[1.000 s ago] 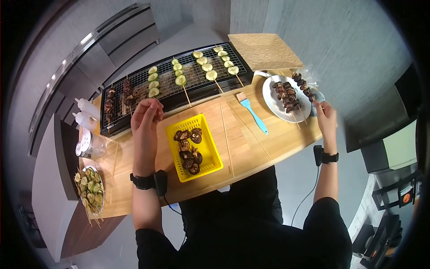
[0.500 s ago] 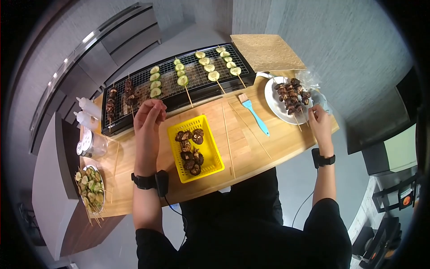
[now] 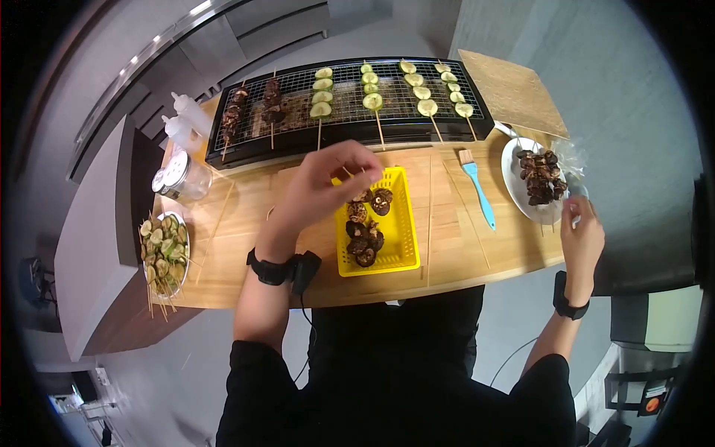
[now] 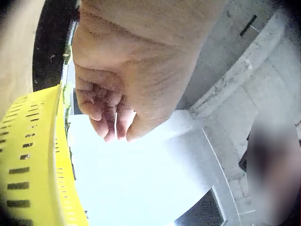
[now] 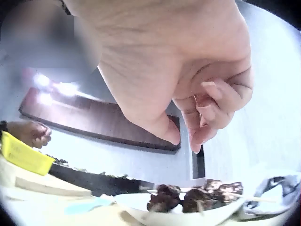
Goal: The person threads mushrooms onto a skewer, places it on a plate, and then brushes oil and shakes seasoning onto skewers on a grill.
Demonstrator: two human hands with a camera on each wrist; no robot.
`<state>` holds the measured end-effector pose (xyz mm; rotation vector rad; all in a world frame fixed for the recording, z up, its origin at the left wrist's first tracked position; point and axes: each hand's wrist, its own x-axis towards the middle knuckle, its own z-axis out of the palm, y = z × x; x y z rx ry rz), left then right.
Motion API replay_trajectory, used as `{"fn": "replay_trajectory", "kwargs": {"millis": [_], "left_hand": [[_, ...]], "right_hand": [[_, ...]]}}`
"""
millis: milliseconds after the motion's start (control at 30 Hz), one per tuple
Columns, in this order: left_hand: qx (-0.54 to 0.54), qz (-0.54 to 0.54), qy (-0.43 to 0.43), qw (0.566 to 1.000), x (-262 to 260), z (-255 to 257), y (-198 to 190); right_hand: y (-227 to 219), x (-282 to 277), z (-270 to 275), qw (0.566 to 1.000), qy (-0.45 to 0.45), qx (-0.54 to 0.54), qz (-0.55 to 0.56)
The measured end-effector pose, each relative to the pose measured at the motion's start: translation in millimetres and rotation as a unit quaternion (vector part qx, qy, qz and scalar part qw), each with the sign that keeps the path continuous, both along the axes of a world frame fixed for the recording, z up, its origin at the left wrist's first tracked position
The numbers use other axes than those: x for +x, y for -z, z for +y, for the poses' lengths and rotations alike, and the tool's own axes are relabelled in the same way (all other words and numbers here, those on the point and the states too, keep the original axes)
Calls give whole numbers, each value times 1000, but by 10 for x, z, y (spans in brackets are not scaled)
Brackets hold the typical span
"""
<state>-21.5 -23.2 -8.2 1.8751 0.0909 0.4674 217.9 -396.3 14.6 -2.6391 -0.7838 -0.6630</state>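
My left hand [image 3: 324, 186] hangs over the yellow basket [image 3: 406, 223], fingers bent loosely with nothing between them; mushrooms [image 3: 365, 238] lie in the basket. In the left wrist view the hand [image 4: 127, 75] is beside the basket's yellow wall [image 4: 33, 155]. My right hand [image 3: 582, 235] is just beside the white plate [image 3: 514, 175], where dark mushroom skewers [image 3: 542, 179] are heaped. The right wrist view shows this hand [image 5: 183, 80] above the plate [image 5: 141, 213], thumb and fingertips apart and holding nothing.
Behind the basket stands the grill [image 3: 342, 97] with cucumber and dark skewers. A blue brush [image 3: 480, 195] and bare sticks lie right of the basket. Bottles [image 3: 182, 123], a jar [image 3: 190, 179] and a cucumber plate [image 3: 186, 242] stand left; a brown board [image 3: 514, 89] is back right.
The right hand has let go of a mushroom skewer, which now lies on the plate. The left hand has moved right, over the basket. The head view has shifted, with the table further right.
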Motion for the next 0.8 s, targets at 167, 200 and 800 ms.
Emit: {"fn": "replay_trajectory", "kwargs": {"millis": [167, 200, 800], "left_hand": [[202, 71, -3, 977, -83, -228, -261], [210, 77, 20, 975, -95, -216, -233], [308, 157, 135, 928, -143, -237, -8]], "right_hand": [[-5, -320, 367, 983, -137, 21, 123], [7, -400, 420, 978, -143, -9, 149], [644, -501, 569, 969, -159, -99, 164]]}}
